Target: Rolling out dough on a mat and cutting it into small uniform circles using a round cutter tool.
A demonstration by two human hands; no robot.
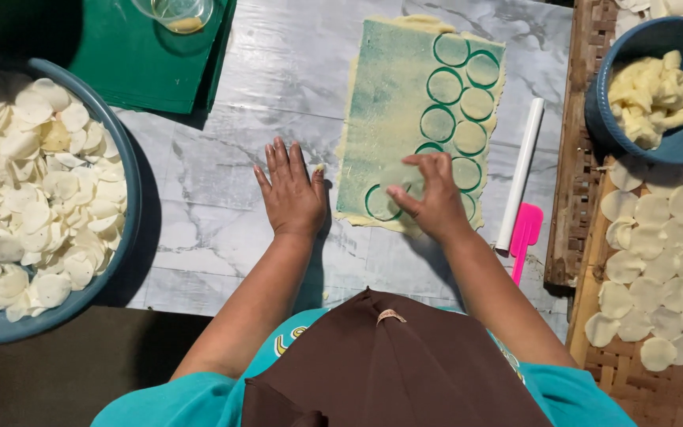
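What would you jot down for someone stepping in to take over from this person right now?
Left hand: flat and open on the marble-patterned table, just left of the dough sheet, holding nothing.
Right hand: fingers bent over the sheet's near end, seemingly pressing a round cutter; the grip itself is hidden.
Done: circles cut down the sheet's right side. Many cut rounds fill the big blue basin on the left, and more lie on the woven tray on the right.
Left: the sheet's left half is uncut.
Nearby: white rolling pin, pink scraper, blue bowl of dough scraps.
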